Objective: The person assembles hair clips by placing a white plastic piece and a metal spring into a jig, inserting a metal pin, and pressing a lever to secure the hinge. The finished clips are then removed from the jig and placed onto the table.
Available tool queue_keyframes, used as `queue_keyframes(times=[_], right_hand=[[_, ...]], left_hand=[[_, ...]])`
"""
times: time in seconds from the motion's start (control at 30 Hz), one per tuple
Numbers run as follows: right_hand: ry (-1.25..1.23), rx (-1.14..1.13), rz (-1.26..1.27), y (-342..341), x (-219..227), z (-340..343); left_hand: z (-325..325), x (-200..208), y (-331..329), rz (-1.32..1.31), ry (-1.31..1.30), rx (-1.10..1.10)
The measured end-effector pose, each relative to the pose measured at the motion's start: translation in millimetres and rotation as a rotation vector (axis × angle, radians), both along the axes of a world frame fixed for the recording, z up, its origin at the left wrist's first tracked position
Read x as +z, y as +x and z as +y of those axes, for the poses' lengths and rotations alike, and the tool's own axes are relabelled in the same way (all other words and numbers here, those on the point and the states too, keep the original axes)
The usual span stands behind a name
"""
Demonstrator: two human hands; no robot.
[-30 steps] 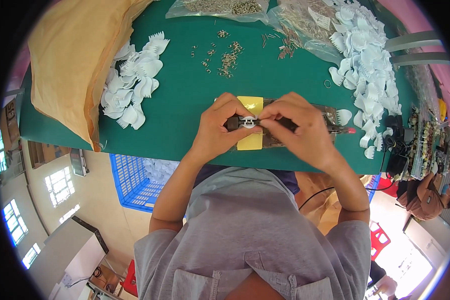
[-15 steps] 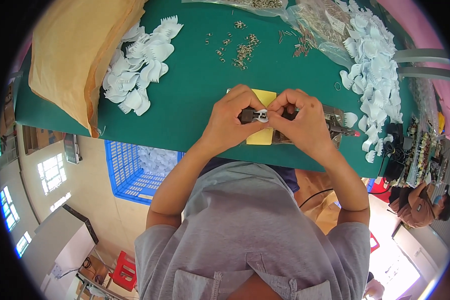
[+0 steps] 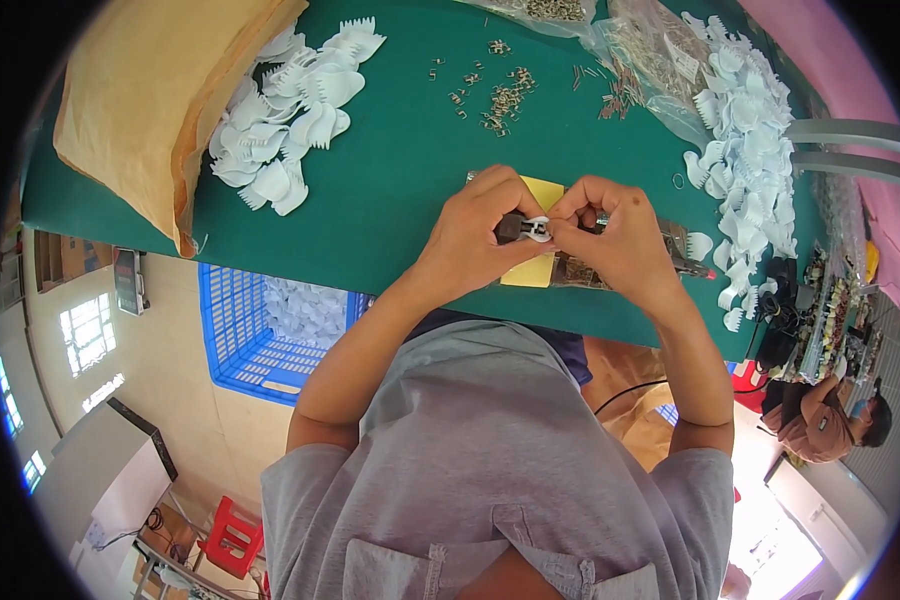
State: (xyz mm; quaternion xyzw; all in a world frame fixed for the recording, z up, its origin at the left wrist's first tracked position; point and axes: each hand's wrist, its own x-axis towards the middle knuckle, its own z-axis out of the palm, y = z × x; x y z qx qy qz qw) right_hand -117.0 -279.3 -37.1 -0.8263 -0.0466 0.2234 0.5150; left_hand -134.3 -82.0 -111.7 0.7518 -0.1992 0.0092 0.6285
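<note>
The left hand [image 3: 478, 238] is curled, its thumb and forefinger closed on a white piece [image 3: 537, 229] from either side. The piece sits at the right end of a dark block [image 3: 508, 228], above the green table [image 3: 390, 200] and in front of the person's chest. The right hand [image 3: 622, 238] is bent inward, thumb and forefinger drawn close together at the piece's right edge — whether they grip it or something small of their own, I cannot tell.

Under the hands lies a yellow sheet [image 3: 528, 273], and beside it, partly hidden by the right hand, a brown fixture [image 3: 580, 274] with a red tip [image 3: 710, 274] pointing right. A lone white clip [image 3: 699, 245] lies just beyond the fixture.

Farther back on the table are a scatter of springs [image 3: 508, 100], some pins [image 3: 622, 92], a small ring [image 3: 678, 181] and a clear bag [image 3: 652, 50]. Toothed white clips are heaped on both sides — a left pile [image 3: 288, 128] next to a paper sack [image 3: 160, 100], and a longer right pile [image 3: 750, 170]. Below the table's front edge stands a blue basket [image 3: 232, 335] with more white pieces inside. Off to the right, a co-worker [image 3: 818, 428] is in view.
</note>
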Motion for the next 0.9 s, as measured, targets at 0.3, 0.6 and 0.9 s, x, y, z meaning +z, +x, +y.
queue_keyframes(times=[0.3,0.6,0.9], right_hand=[[0.037,-0.023,0.109,4.3,-1.2,-0.7],[-0.008,-0.013,0.072,4.3,-2.6,0.0],[0.108,-0.011,0.133,5.9,-5.8,-4.0]], left_hand=[[-0.6,-0.6,-0.4,0.0,0.007,0.016],[-0.6,0.8,0.5,-0.014,0.0,0.005],[-0.3,-0.5,0.2,-0.008,0.028,0.0]])
